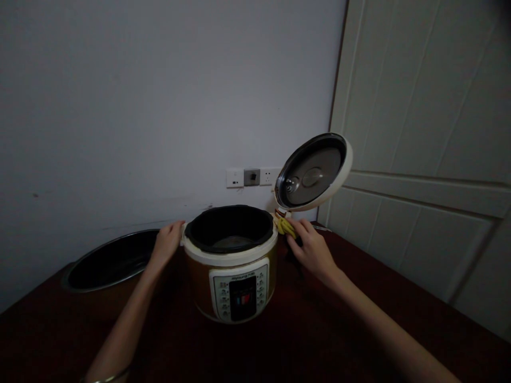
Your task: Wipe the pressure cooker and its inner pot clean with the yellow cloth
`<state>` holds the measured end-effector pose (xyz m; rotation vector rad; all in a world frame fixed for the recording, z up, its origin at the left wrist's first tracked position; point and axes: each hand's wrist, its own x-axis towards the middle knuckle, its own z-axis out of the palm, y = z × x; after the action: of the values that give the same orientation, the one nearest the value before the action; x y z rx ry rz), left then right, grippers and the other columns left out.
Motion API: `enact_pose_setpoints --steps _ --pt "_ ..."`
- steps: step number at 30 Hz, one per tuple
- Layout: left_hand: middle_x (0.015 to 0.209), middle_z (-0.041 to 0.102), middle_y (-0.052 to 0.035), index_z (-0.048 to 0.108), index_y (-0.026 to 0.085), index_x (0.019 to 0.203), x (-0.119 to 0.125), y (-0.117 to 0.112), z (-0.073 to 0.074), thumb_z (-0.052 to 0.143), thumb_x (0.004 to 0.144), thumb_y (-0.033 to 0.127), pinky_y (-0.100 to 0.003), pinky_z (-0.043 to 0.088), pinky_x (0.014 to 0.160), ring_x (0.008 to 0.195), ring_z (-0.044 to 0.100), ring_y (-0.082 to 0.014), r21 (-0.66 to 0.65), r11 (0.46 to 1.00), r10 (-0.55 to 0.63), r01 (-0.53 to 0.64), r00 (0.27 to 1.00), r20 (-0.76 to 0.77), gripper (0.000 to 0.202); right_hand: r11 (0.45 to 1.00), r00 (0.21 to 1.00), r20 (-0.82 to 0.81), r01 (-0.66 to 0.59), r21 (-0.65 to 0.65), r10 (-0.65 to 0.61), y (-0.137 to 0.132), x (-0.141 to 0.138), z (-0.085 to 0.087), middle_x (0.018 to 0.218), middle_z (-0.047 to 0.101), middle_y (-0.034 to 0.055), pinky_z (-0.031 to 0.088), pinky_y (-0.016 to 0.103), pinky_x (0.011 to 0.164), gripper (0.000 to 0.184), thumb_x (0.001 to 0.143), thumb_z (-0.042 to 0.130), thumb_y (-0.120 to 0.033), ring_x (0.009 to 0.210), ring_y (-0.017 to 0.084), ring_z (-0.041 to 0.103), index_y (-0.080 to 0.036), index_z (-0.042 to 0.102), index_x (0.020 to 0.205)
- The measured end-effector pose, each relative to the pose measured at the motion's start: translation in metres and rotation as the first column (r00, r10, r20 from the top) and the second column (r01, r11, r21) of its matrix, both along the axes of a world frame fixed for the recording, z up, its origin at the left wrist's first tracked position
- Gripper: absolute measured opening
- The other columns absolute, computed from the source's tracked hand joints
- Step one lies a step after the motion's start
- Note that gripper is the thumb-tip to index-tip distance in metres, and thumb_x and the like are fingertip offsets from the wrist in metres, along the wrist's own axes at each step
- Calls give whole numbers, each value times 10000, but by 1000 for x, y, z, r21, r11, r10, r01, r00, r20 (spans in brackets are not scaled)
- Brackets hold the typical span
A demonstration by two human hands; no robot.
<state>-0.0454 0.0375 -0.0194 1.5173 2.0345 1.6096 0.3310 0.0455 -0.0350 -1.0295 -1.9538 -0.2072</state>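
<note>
An electric pressure cooker (191, 282) with a white rim and a button panel stands in front of me. Its round lid (313, 173) is raised and tilted at the right, and the dark inner pot (229, 226) shows inside. My left hand (168, 242) grips the cooker's left side at the rim, its fingertips partly hidden. Between the fingers of my right hand (313, 249) is a bunched yellow-green cloth (286, 227), pressed at the cooker's right edge just below the lid hinge.
Left of the cooker sits a wide dark basin (83, 285) with a metallic rim, partly behind my left forearm. Everything stands on a dark red tabletop (303, 330). Wall sockets (235, 178) are behind the cooker. A white panelled door (431, 191) rises at the right.
</note>
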Motion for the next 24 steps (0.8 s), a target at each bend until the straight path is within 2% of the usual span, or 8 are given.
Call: enact_pose_setpoints --steps 5,8,11,15,18,20,22,24 --pt "1003 710 -104 685 176 838 3 -3 4 388 733 394 -368 435 912 1016 612 -267 -4 1000 0 0 1000 1 383 999 995 91 40 1 -40 12 -5 -6 1058 566 109 507 357 741 375 879 420 -238 859 229 599 -196 532 1234" --pt "959 716 -107 681 171 772 7 -7 8 389 711 399 -366 441 898 978 622 -272 -15 1000 7 -7 1000 -5 375 993 980 185 84 -79 -68 2 -4 -8 995 571 93 493 330 707 333 867 433 -218 801 206 605 -196 591 1159" --pt "964 711 -116 678 160 766 8 -7 8 397 713 424 -362 444 884 965 620 -273 -23 1000 5 -5 1000 2 389 979 942 309 174 -109 -133 -17 -5 3 965 573 88 470 317 633 319 841 454 -196 725 191 602 -210 628 1108" --pt "921 712 -104 678 155 786 5 -5 4 399 738 445 -359 456 845 926 621 -266 -6 1000 -5 5 1000 0 405 978 924 321 196 69 -208 -43 -15 42 1079 576 96 419 287 546 315 825 466 -185 817 217 589 -251 636 1081" --pt "852 709 -88 674 155 757 5 -6 4 397 744 445 -353 461 826 899 622 -260 0 1000 -5 5 1000 -7 402 967 927 311 147 210 -209 -46 -32 87 1073 611 87 413 283 555 331 825 454 -142 901 244 553 -239 607 1101" --pt "850 704 -86 671 157 750 5 -6 4 397 742 444 -352 456 834 898 620 -258 0 1000 -3 3 1000 -13 396 955 920 321 142 261 -224 -35 -45 121 1039 634 110 442 311 632 345 792 468 -91 947 266 534 -182 590 1101" --pt "865 701 -89 669 157 753 5 -6 4 399 740 444 -349 454 835 897 621 -256 -2 1000 -3 3 1000 -12 394 964 887 406 133 230 -219 -14 -59 150 986 654 128 450 365 730 314 754 492 -44 964 286 544 -128 615 1030" --pt "865 698 -90 667 155 759 5 -5 4 401 738 444 -343 458 820 892 621 -255 -6 1000 -10 10 1000 -14 394 983 832 525 178 52 -179 14 -71 168 932 672 139 436 406 804 234 703 574 -40 978 304 572 -99 662 911"
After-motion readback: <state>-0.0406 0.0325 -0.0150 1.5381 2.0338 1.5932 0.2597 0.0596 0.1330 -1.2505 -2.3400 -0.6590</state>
